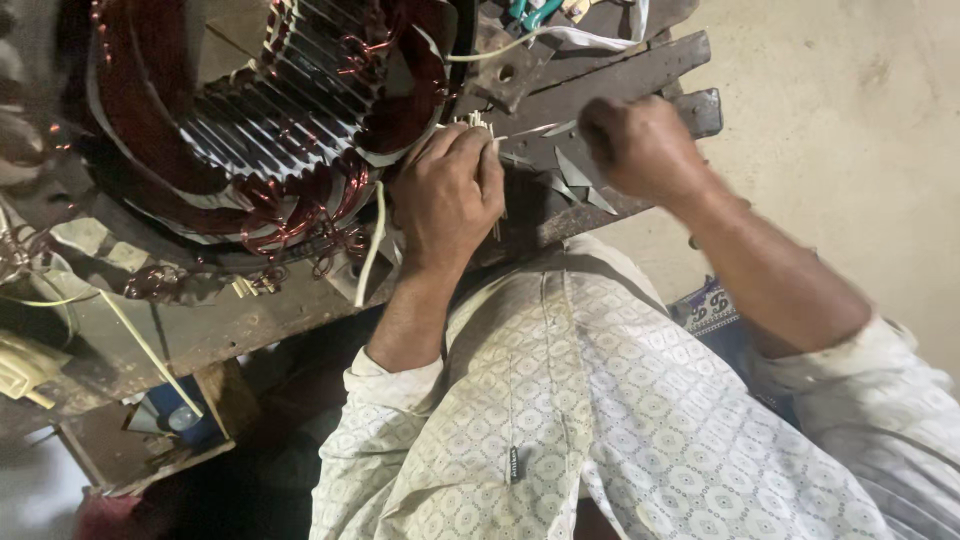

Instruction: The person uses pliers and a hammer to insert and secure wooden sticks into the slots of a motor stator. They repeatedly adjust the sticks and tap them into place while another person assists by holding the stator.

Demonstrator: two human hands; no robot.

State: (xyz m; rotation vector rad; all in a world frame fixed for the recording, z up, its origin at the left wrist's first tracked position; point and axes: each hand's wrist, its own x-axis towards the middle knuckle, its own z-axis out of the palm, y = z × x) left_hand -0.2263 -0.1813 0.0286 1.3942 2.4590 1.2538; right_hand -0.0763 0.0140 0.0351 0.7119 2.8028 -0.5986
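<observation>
A large motor stator (pixel 270 120) with copper windings and slotted steel teeth lies on a worn wooden workbench (pixel 250 320). My left hand (pixel 450 195) rests at the stator's rim, fingers closed around a bundle of thin pale sticks (pixel 478 122). My right hand (pixel 640 145) is to the right over the bench, blurred, fingers curled and pinching a thin pale strip (pixel 540 130) that runs toward my left hand. Both forearms come out of a white patterned shirt (pixel 600 420).
White sleeved wires (pixel 372 250) hang from the windings. Paper scraps (pixel 585 185) lie on the bench by a dark metal bar (pixel 610 75). Teal-handled pliers (pixel 535 12) lie at the top. A concrete floor (pixel 850 150) is on the right, a wooden box (pixel 150 440) below left.
</observation>
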